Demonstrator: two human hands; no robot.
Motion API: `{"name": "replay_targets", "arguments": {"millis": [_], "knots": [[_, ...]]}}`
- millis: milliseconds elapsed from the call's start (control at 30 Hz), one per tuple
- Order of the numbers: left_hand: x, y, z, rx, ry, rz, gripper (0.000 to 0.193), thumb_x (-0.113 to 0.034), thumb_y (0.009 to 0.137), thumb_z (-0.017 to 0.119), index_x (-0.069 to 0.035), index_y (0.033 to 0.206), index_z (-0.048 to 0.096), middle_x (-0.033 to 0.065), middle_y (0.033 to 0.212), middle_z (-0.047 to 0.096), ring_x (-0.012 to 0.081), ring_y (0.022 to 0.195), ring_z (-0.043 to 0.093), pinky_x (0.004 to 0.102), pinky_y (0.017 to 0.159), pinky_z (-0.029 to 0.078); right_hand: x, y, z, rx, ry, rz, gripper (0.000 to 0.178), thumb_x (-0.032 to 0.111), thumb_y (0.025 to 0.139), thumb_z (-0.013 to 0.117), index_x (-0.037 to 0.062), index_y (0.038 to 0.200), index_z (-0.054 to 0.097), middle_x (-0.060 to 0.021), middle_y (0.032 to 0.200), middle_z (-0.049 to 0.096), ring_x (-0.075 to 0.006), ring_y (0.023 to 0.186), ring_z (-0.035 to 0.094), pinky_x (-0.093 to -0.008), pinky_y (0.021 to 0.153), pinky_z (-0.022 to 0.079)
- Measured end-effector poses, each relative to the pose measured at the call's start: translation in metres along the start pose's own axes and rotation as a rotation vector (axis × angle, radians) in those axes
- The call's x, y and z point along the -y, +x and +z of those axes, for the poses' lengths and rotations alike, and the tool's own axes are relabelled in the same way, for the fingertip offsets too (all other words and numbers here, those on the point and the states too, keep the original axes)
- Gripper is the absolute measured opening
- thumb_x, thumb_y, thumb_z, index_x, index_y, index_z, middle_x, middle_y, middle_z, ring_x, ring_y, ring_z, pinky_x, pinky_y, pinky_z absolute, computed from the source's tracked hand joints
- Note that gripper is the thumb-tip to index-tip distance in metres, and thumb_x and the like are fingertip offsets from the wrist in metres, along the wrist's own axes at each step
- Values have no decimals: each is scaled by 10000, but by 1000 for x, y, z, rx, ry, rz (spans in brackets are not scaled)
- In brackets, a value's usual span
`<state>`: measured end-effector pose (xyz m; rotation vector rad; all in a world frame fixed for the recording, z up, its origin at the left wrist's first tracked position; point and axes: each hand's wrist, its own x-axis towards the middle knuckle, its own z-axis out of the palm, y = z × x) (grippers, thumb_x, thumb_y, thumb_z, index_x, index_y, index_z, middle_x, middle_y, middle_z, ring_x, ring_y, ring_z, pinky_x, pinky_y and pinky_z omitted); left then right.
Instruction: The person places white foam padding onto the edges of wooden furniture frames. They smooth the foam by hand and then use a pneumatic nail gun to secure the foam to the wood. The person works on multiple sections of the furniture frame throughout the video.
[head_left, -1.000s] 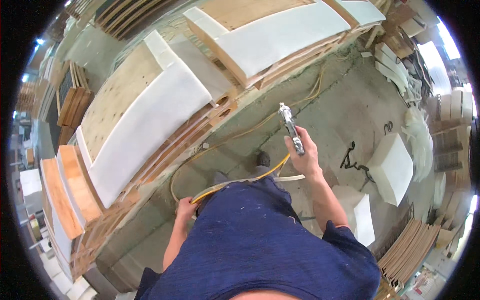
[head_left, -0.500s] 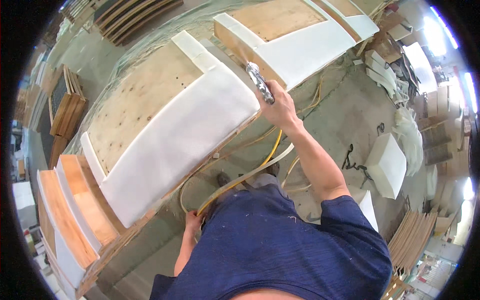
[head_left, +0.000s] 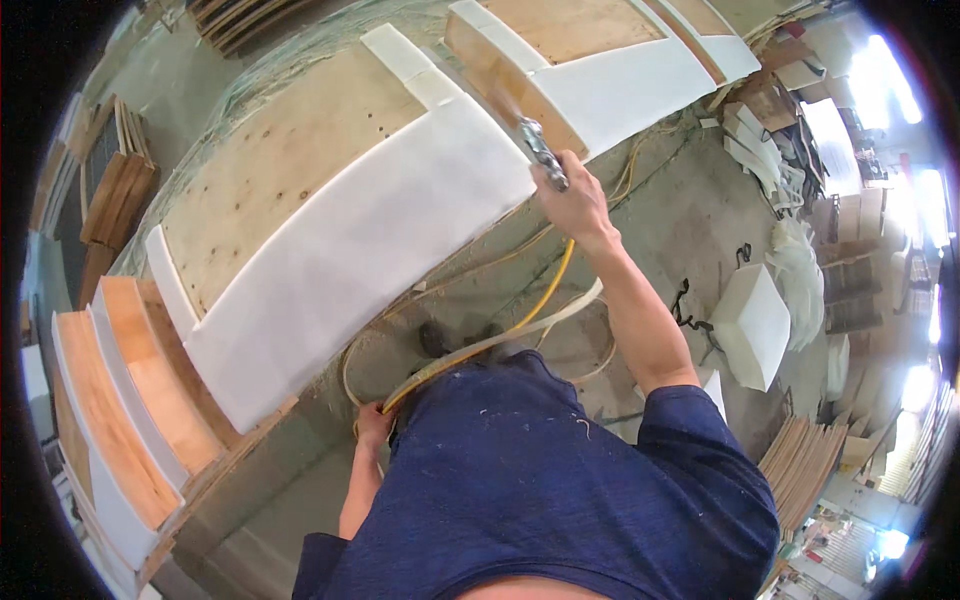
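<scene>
My right hand (head_left: 577,200) is closed round a metal spray gun (head_left: 543,155), whose nozzle points at the gap between two padded wooden frames. A faint mist shows at its tip, beside the bare wooden end of the far frame (head_left: 635,85). Left of the gun lies the nearer frame, its curved side covered with white foam (head_left: 370,240) and its plywood panel (head_left: 290,190) bare in the middle. Low by my left side, my left hand (head_left: 374,425) is closed on a yellow hose (head_left: 548,290) and a whitish hose (head_left: 490,352), which loop across toward my right arm.
More curved wooden frames (head_left: 125,410) with foam edges stand at the left. Stacked boards (head_left: 115,200) lie beyond them. On the floor at the right are a white foam block (head_left: 752,325), foam scraps (head_left: 755,150) and a stack of thin sheets (head_left: 802,460).
The whole view has shifted a little. My right hand with the spray gun stays near the gap between the frames, and my left hand keeps its hold on the hoses.
</scene>
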<state>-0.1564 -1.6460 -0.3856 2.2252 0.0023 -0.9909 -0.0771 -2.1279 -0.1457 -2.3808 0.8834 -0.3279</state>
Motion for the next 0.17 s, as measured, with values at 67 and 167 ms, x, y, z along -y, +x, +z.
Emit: {"name": "replay_targets", "arguments": {"millis": [67,167], "knots": [[41,3,15,48,-21,-28,274,-246,794,726,18,853,688,93,651,653,173,588,592,340,563,455,-25,-23,-7,7,13,49,360,383,866,597,60,1026,586,-172,869,649,-299,874,641,-392,781,475],[55,-12,39,21,-241,-5,280,-228,813,706,9,962,679,137,803,686,191,731,632,316,691,477,-74,-60,-21,47,20,127,362,383,851,629,76,1040,605,-160,906,669,-256,889,656,-357,842,483]]}}
